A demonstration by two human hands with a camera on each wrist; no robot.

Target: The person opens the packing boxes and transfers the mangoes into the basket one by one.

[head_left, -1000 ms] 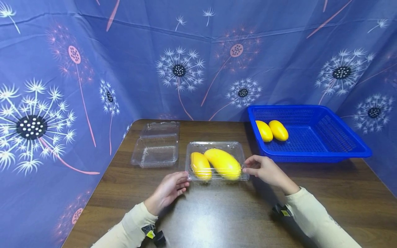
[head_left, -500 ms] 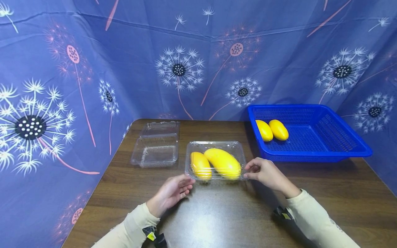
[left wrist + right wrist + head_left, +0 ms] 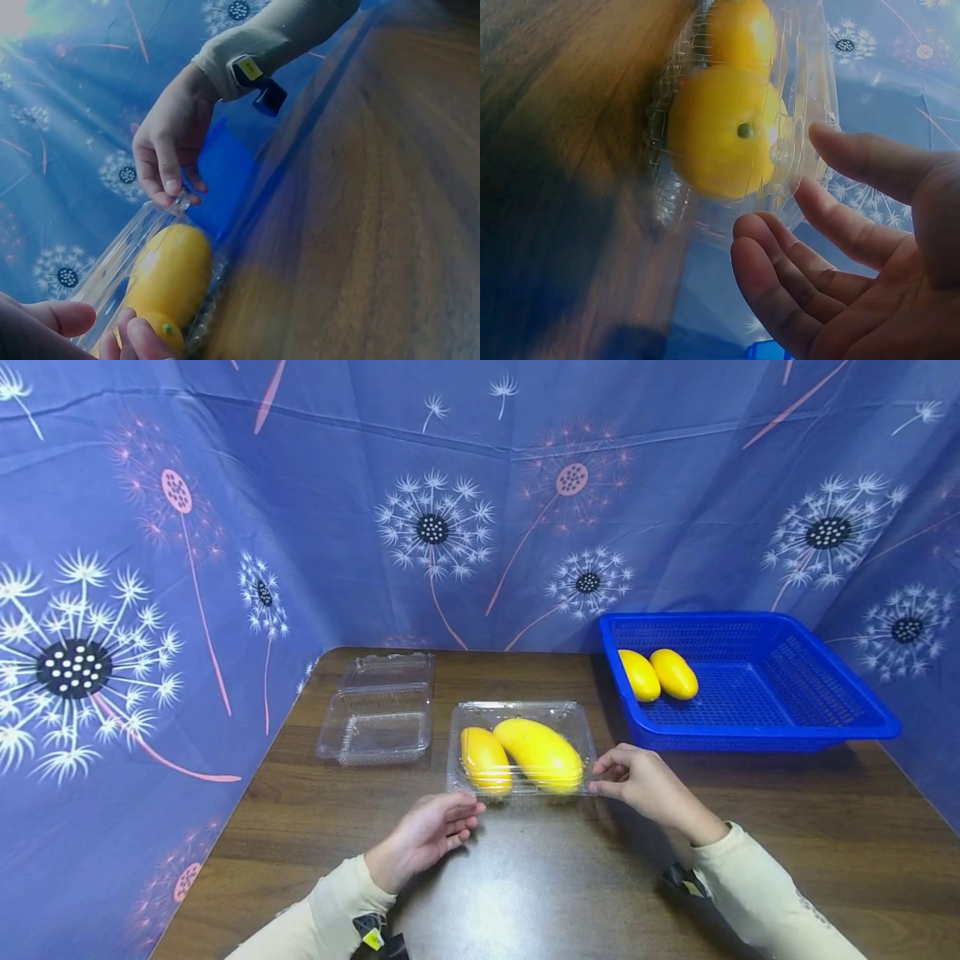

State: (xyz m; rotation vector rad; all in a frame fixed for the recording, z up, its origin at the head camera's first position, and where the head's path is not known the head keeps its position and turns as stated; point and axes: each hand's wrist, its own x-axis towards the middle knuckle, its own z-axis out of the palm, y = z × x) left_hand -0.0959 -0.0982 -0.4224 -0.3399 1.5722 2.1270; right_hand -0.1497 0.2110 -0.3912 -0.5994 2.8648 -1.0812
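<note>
As the clear box point(image 3: 523, 787) w/ 2 mangoes point(image 3: 538, 756) inside lies L of our R hand point(image 3: 647, 783) & just beyond our L hand point(image 3: 426, 837), long axis side to side, we pinch its near R corner w/ R, the closer; L digits loosely spread, contact unclear.

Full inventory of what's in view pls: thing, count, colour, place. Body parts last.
lidded clamshell: 1, clear, table centre
mangoes in it: 2, yellow, side by side
open clamshell: 1, clear, rear left of table
perforated basket: 1, blue, rear right of table
mangoes in basket: 2, yellow, its left end
table: 1, brown wood-grain, under everything
dandelion-print cloth: blue, behind and beside table; piece count unclear
wrist cameras: 2, black, yellow labels, one per wrist
sleeves: 2, cream, on forearms
left hand: 1, bare, at lidded clamshell's front left
right hand: 1, bare, at its front right corner
</note>
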